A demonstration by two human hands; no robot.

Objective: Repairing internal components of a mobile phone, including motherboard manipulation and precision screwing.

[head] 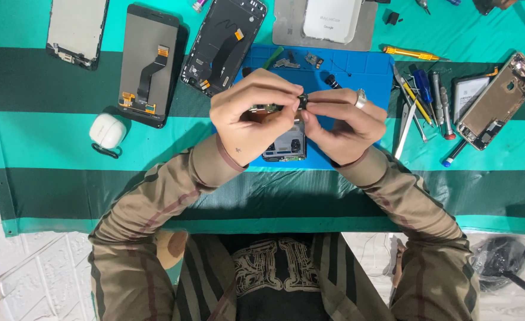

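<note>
Hands first: I see my left hand [251,113] and my right hand [341,122] brought together above the blue work mat [369,71], fingertips meeting at the centre. Both hands pinch a small circuit board [268,108], greenish with a dark component at its right end; the left thumb and forefinger grip its left portion, the right thumb and forefinger close on the dark end. A ring sits on one finger of the right hand. The board is held in the air, just above an opened phone body [286,145] that lies on the near part of the mat, partly hidden by both hands.

Far left of the hands, three dismantled units lie on the green striped cloth [48,154]: a screen panel [77,27] at the far left corner, a display assembly with an orange flex cable [149,62], and a dark phone frame [224,44] tilted beside the mat. A white earbud case [108,131] rests near left.

Right of the mat, a group of screwdrivers and tweezers [423,95] lies fanned out. A yellow-handled screwdriver [411,54] lies farther back. A metallic phone housing [500,98] sits at the right edge, tilted. A white case on a grey pad [330,21] lies at the far centre.
</note>
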